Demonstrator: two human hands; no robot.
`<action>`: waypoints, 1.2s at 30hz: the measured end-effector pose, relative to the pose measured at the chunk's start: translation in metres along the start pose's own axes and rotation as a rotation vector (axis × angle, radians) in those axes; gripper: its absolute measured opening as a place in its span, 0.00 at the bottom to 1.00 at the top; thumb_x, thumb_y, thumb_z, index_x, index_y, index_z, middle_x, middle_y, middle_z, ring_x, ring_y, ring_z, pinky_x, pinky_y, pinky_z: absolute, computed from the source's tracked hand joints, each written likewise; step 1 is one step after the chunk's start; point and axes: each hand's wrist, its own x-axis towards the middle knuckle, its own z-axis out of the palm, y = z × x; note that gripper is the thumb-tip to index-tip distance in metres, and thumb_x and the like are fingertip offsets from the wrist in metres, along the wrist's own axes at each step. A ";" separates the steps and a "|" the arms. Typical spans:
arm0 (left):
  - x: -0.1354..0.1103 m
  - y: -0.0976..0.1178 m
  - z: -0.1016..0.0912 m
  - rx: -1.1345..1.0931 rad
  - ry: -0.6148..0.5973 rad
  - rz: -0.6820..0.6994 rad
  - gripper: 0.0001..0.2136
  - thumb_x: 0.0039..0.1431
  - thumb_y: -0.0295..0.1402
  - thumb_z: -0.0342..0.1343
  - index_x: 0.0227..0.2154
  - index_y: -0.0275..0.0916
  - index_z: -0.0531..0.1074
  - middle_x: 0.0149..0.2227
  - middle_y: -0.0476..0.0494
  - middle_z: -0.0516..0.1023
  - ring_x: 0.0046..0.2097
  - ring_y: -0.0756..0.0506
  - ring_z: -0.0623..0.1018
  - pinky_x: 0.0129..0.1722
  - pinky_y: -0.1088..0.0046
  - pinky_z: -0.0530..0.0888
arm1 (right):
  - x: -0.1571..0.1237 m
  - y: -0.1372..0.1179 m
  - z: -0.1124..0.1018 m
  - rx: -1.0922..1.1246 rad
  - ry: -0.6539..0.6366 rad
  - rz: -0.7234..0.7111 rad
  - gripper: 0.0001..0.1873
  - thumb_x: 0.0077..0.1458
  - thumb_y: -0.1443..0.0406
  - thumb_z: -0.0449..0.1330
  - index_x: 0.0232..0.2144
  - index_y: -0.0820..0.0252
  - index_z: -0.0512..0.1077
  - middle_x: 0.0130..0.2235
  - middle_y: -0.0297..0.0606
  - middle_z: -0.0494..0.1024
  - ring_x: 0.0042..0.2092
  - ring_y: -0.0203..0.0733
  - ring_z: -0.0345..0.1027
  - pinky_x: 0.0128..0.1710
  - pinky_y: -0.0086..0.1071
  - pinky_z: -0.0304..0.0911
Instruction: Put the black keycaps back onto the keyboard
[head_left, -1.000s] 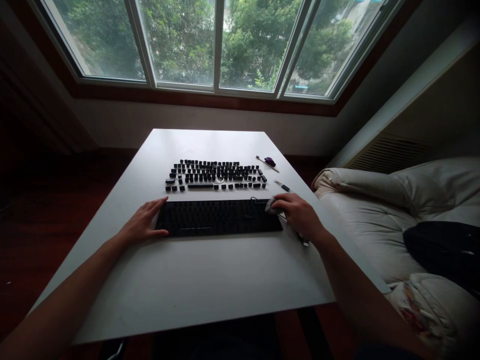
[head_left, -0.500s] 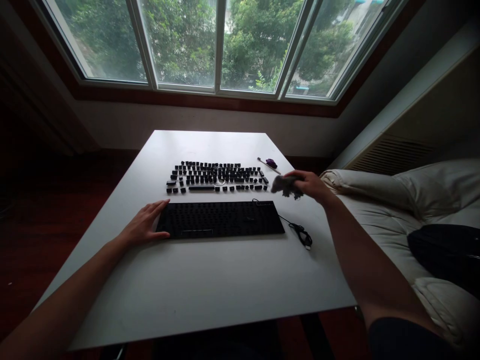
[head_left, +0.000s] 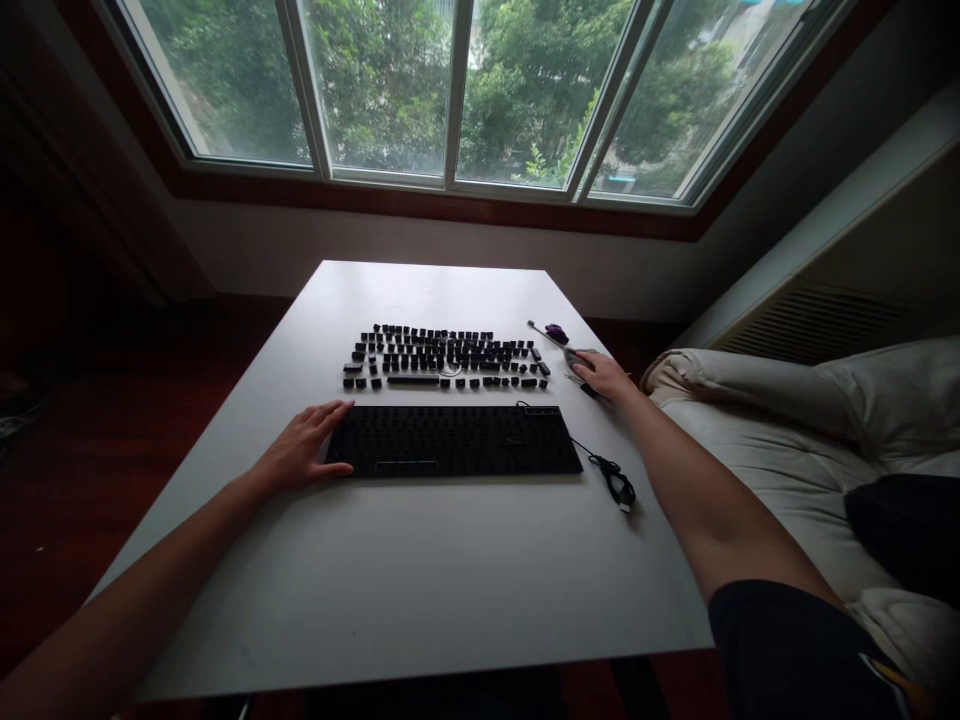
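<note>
A black keyboard with its keycaps off lies flat on the white table. My left hand grips its left end, thumb at the near corner and fingers at the far one. Behind it, many loose black keycaps stand in rows like a keyboard layout. My right hand rests low by the table's right edge, closed over a grey cloth that is partly hidden. Just beyond lie a thin brush-like stick and a small purple object. Small dark items show beside the right hand.
The keyboard's coiled USB cable lies to its right on the white table. A pale sofa stands close along the right side, with a dark item on it. A window is behind the table.
My right hand has lowered the grey cloth from above the table to the surface by the right edge. My left hand stays on the keyboard; the view has shifted slightly.
</note>
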 end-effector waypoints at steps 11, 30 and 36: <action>0.009 -0.008 0.000 0.018 -0.014 0.006 0.49 0.55 0.60 0.59 0.73 0.50 0.43 0.70 0.37 0.57 0.66 0.29 0.63 0.64 0.49 0.63 | -0.048 -0.064 -0.012 0.138 0.081 -0.227 0.15 0.64 0.60 0.56 0.44 0.58 0.79 0.42 0.42 0.81 0.43 0.46 0.72 0.46 0.37 0.63; 0.012 -0.010 0.003 -0.027 -0.004 -0.023 0.48 0.55 0.60 0.58 0.72 0.50 0.44 0.70 0.38 0.56 0.67 0.29 0.62 0.64 0.49 0.62 | -0.059 -0.080 0.004 0.101 -0.020 -0.220 0.11 0.60 0.65 0.60 0.44 0.57 0.78 0.42 0.41 0.80 0.44 0.45 0.72 0.45 0.35 0.64; 0.012 -0.009 0.004 -0.030 -0.001 -0.033 0.48 0.55 0.61 0.58 0.72 0.50 0.44 0.70 0.38 0.56 0.67 0.30 0.61 0.64 0.49 0.62 | -0.096 -0.075 -0.021 0.350 0.074 -0.275 0.13 0.63 0.60 0.59 0.46 0.58 0.78 0.43 0.41 0.81 0.40 0.44 0.74 0.44 0.37 0.69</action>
